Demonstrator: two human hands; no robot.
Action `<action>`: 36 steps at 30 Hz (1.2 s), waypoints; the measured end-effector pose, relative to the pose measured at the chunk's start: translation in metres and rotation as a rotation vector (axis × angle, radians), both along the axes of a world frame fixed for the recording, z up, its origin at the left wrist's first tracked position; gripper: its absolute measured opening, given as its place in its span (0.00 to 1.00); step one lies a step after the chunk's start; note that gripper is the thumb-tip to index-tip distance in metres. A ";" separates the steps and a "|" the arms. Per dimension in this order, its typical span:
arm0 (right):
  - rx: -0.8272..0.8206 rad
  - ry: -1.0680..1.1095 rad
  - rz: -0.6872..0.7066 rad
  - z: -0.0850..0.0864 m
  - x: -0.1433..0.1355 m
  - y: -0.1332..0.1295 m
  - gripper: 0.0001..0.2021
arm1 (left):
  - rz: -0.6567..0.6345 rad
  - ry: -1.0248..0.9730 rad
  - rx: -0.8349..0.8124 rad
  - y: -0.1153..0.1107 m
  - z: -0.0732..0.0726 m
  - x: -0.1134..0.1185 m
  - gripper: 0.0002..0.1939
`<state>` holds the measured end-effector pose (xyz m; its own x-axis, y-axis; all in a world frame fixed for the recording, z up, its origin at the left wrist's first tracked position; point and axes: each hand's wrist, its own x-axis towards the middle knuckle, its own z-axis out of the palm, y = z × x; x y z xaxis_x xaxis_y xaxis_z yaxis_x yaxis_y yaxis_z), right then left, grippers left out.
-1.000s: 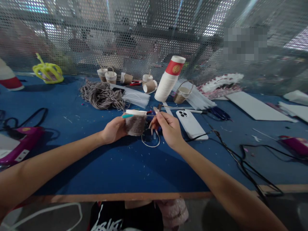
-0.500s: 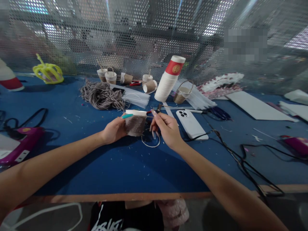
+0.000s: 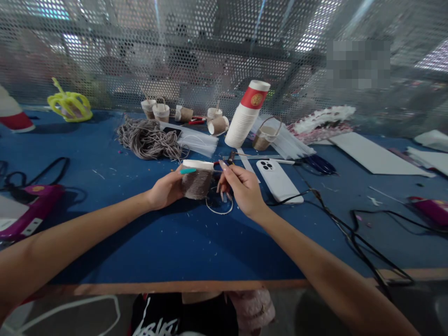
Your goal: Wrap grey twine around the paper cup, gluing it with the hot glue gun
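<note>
My left hand grips a paper cup wrapped in grey-brown cord, white rim up, just above the blue table. My right hand is beside the cup's right wall, thumb and forefinger pinched near the rim on a thin strand that is hard to make out. A loop of pale cord lies on the table under both hands.
A bundle of grey cord, a stack of white cups with a red one on top, small wrapped cups, a white phone, scissors, black cables and pink glue guns lie around.
My right hand has shifted slightly left and lower against the cup. My left hand turned the cup a little, its thumb now further along the rim.
</note>
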<state>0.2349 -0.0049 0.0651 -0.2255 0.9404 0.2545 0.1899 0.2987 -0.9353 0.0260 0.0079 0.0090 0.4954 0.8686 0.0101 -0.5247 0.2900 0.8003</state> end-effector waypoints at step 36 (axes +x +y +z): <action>0.001 0.001 0.011 0.000 -0.001 -0.001 0.29 | 0.023 0.068 -0.013 -0.002 0.001 -0.002 0.31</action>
<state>0.2340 -0.0062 0.0648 -0.2361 0.9374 0.2559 0.1859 0.3020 -0.9350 0.0238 0.0063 0.0100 0.4740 0.8798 -0.0349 -0.4757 0.2892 0.8307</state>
